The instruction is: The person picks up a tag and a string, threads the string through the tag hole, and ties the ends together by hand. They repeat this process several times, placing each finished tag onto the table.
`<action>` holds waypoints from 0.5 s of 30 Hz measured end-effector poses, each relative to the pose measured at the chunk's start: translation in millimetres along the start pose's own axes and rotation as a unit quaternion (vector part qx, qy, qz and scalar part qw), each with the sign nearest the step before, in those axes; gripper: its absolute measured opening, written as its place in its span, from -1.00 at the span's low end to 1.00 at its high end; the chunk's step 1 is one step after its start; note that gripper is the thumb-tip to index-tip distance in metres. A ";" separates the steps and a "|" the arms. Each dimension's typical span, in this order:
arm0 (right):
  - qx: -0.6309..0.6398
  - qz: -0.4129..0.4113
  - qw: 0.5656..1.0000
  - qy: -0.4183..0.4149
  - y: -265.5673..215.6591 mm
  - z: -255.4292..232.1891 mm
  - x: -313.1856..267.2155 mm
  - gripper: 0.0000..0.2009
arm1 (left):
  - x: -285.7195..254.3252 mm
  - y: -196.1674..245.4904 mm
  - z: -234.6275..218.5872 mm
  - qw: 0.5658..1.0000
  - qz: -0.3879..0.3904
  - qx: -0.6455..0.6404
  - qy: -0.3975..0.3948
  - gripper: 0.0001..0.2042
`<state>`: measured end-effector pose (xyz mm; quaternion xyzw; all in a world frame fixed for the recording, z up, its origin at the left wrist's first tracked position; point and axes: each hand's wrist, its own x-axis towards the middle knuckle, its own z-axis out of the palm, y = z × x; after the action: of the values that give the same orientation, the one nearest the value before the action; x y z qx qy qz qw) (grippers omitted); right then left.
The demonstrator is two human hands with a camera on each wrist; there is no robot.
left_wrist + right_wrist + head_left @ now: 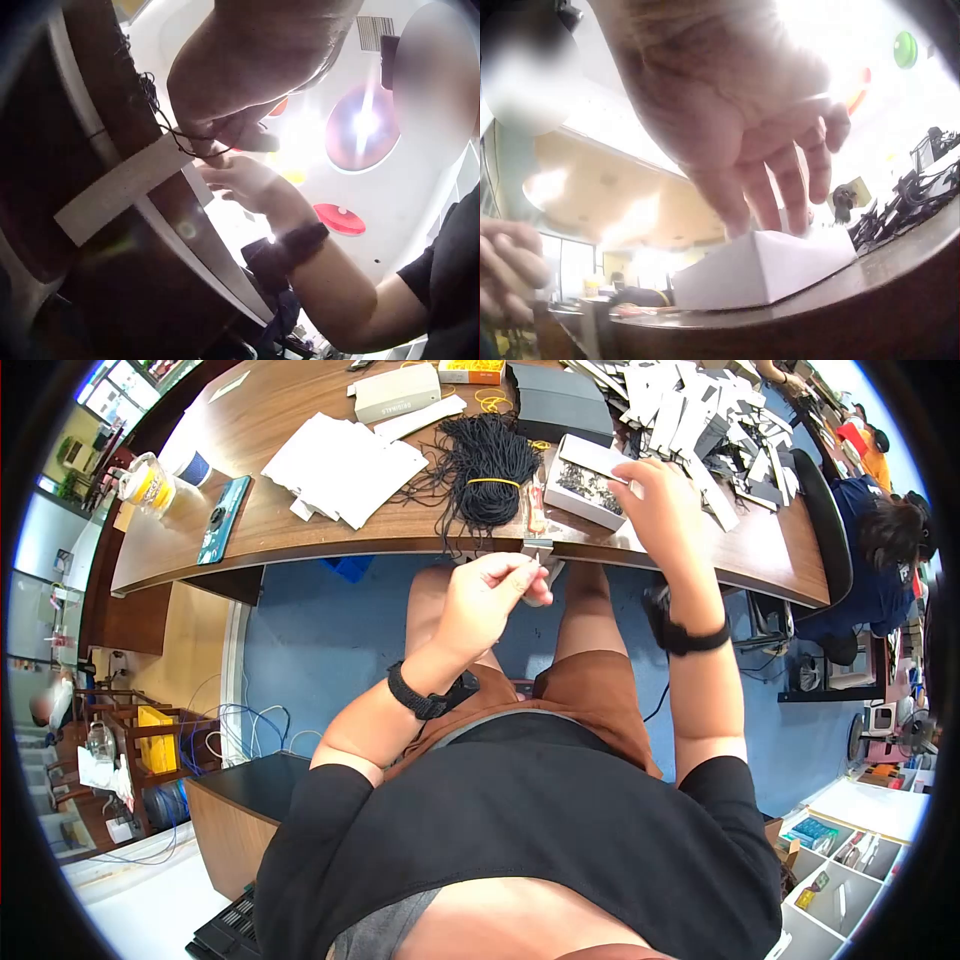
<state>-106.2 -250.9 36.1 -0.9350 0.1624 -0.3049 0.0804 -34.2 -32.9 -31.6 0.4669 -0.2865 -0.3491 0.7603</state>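
Note:
At the table's front edge my left hand [485,605] has thumb and fingertips together, pinching a thin dark cord [180,142] that loops out of them in the left wrist view. Just by those fingertips a pale flat strip [124,191] crosses the table edge. My right hand [665,510] is over an open white box [588,505] of small dark pieces. Its fingers [787,187] reach down, fairly straight and spread, behind the box's near wall in the right wrist view; their tips are hidden there.
A bundle of black cords [490,470] with a yellow band lies left of the box. White sheets [345,470], a dark grey box [560,402] and a heap of white and black tags [690,420] cover other parts. A phone [224,520] and cups stand at left.

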 end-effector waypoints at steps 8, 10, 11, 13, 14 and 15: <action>-0.205 -0.043 0.972 -0.104 19.7 33.6 16.5 -0.90 | -2.6 -6.3 3.8 0.996 -0.054 0.061 0.026 -0.86; -0.155 -0.043 0.986 -0.051 19.6 33.5 13.3 -0.92 | -4.4 -2.8 3.3 0.995 -0.065 0.063 0.036 -0.85; -0.112 -0.042 0.993 -0.011 21.0 33.8 11.9 -0.92 | -4.2 -3.2 2.5 0.995 -0.062 0.065 0.039 -0.85; -0.036 -0.036 0.997 0.052 16.7 31.7 6.4 -0.94 | -4.1 -5.8 1.0 0.995 -0.059 0.070 0.043 -0.86; -0.004 -0.032 0.997 0.076 12.4 28.5 2.9 -0.95 | -4.3 -6.9 0.2 0.995 -0.058 0.068 0.047 -0.86; 0.027 -0.028 0.994 0.101 9.3 25.9 0.9 -0.96 | -3.5 -7.7 -0.6 0.995 -0.056 0.066 0.050 -0.86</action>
<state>-92.5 -258.5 13.5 -0.9010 0.1353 -0.4043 0.0803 -37.9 -32.3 -39.2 0.5480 -0.2437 -0.3482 0.7204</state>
